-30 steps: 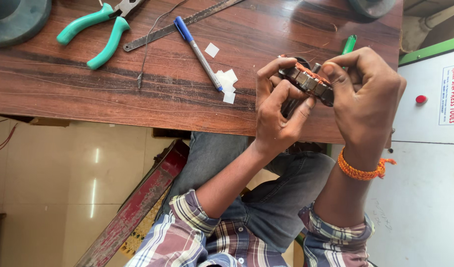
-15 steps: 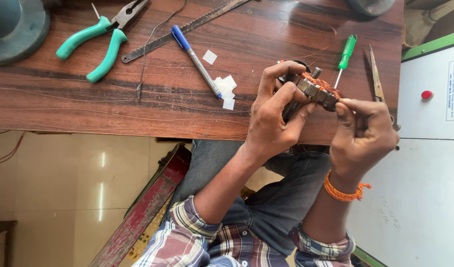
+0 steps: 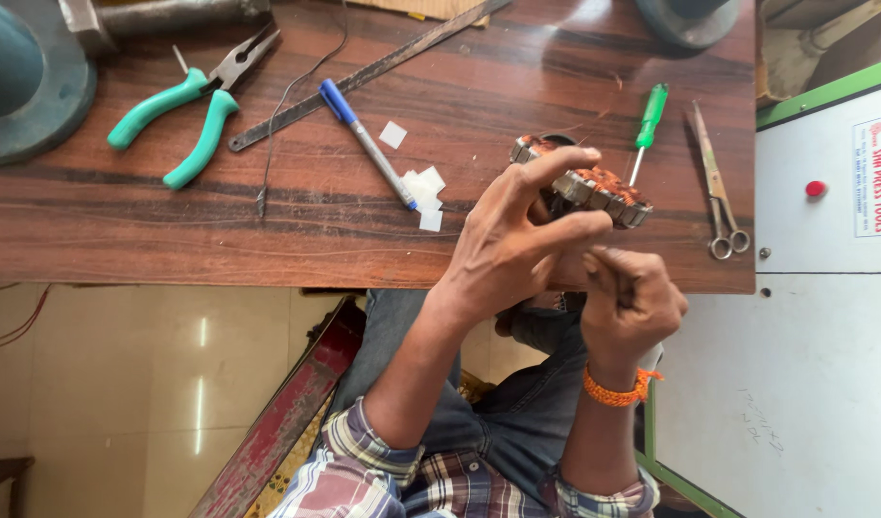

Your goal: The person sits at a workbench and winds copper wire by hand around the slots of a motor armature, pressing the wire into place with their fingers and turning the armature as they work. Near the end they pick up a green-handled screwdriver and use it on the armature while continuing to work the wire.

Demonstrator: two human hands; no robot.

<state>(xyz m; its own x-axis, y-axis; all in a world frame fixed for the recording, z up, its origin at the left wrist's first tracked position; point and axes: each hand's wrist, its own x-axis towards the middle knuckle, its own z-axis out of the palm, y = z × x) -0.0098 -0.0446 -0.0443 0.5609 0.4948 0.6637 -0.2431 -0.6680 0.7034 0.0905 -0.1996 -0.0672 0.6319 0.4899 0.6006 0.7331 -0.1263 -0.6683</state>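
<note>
Two hands busy over the near bench (image 3: pixel 268 230) edge: left hand (image 3: pixel 517 245) gripping the stator (image 3: pixel 594 184), right hand (image 3: pixel 632 302) closed just below it, maybe pinching wire, can't tell. Looks mid-winding; next probably needs careful threading through slots. Screwdriver (image 3: pixel 649 120) close by.

Motor stator (image 3: pixel 594 184): ring of stacked grey metal laminations wound with orange-brown copper wire, tilted on edge above the wooden table's near edge, partly covered by fingers across its lower face.
</note>
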